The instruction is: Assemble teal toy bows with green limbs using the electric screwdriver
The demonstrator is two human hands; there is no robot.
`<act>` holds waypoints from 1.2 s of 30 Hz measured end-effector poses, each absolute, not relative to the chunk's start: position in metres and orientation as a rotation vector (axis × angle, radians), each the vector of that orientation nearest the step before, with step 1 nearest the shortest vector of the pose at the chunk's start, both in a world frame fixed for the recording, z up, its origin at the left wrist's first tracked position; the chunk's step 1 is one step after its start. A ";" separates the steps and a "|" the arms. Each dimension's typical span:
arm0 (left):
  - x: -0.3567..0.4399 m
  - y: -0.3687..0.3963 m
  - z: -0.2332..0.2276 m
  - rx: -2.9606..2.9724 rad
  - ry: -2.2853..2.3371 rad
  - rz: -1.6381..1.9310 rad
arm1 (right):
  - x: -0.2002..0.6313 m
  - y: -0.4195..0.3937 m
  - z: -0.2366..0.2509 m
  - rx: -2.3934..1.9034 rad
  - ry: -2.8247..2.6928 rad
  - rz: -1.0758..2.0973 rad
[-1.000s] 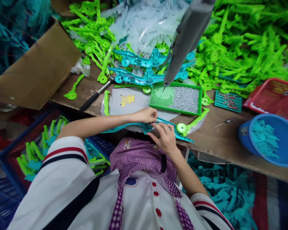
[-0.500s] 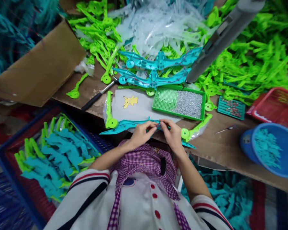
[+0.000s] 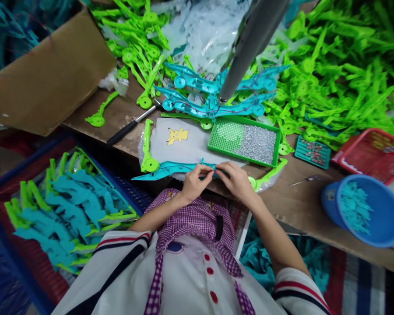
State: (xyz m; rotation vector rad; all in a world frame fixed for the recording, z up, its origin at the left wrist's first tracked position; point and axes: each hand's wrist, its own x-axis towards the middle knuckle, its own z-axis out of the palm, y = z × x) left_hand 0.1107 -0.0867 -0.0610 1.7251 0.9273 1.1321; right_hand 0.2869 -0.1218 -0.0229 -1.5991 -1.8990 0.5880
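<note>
Fingers (image 3: 205,168): pinched together on both hands, tips nearly meeting; whether a smaller piece sits between them is hidden.
Left hand (image 3: 194,184): grasps the turquoise part (image 3: 174,169) near its middle, thumb and forefinger close.
Right hand (image 3: 237,180): grips it from the other side, seemingly so that both hands steady one small spot.
Turquoise part: lies along the near edge of the bench (image 3: 302,197), left end jutting past it, probably there for a close view.
Grey cloth (image 3: 166,152): spread just beyond, perhaps as padding.
Green tray (image 3: 228,139): at the cloth's right, grey bits heaped at its right end, likely for easy reach.
Hammer (image 3: 131,129): left of the cloth, handle toward the near edge, apparently handy.
Blue bucket (image 3: 331,197): far right, holding small turquoise pieces.
</note>
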 end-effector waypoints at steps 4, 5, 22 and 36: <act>0.109 -0.086 -0.060 1.735 0.922 1.092 | 0.289 -0.120 -0.022 -1.525 -1.757 0.740; 0.109 -0.085 -0.059 1.738 0.922 1.078 | 0.290 -0.119 -0.021 -1.520 -1.736 0.785; 0.110 -0.080 -0.051 1.486 1.013 0.877 | 0.292 -0.115 -0.013 -1.605 -2.074 0.288; 0.109 -0.071 -0.061 1.255 0.899 0.806 | 0.290 -0.111 -0.021 -1.577 -2.316 0.252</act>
